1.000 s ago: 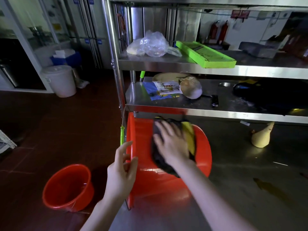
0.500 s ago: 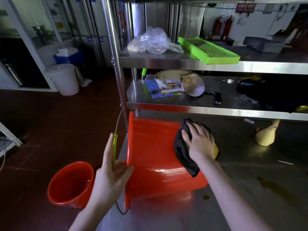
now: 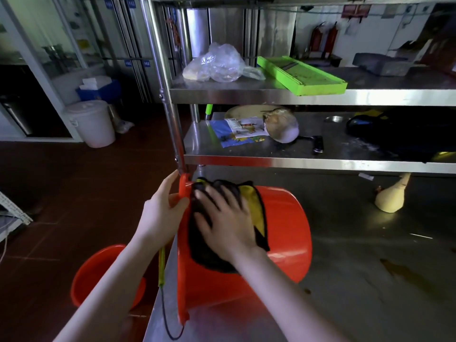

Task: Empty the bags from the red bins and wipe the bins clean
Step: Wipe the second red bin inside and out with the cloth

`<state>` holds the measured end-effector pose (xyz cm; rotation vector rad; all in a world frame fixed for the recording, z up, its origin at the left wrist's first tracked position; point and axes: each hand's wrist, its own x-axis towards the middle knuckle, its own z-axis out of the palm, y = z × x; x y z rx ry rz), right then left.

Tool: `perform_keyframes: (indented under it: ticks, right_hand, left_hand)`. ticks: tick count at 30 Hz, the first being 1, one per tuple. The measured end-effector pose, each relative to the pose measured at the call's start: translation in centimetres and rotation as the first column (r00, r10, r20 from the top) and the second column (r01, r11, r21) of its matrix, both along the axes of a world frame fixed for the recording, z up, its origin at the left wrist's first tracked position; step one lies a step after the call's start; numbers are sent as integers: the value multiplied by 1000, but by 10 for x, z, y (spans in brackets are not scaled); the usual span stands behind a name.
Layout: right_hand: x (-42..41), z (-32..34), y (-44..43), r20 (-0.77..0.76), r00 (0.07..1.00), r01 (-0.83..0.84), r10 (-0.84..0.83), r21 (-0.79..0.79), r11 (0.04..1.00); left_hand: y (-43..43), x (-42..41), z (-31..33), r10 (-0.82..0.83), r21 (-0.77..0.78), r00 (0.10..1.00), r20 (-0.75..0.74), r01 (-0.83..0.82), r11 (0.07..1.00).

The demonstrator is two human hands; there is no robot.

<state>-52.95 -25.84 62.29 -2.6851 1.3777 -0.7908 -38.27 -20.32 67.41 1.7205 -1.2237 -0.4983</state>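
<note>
1. Steel table: bears the work at its left corner.
2. Red bin: lies on its side on the table with its mouth to the left and its outer wall exposed for wiping.
3. Second red bin: stands upright on the floor, below and to the left, apart.
4. Cloth: black and yellow, draped on the wall near the rim.
5. Right hand: fingers spread flat, pressing the cloth down.
6. Left hand: thumb and fingers clamp the rim, apparently to prevent rolling.
</note>
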Motion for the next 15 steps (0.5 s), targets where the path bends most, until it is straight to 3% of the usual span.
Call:
perform_keyframes:
  ticks: [2,5,10,15]
  right_hand:
    - [15,2,6,0,997,-74,74,-15,997]
    - [-3,0,-6,20,999,-49,49,-8,999]
    - [-76,-16,-44,29,960,276,-277,41,960]
    - [-109,-14,-79,-58,888,444,-455,360,821]
  left_hand:
    - [3,2,1,21,-2,1000,22,-21,1000]
    - [5,0,0,15,-25,1000,19,-15,1000]
    - [15,-8,-10,-38,-85,999,25,40,996]
    - [30,0,-26,-130,-96,991,-22,127,987]
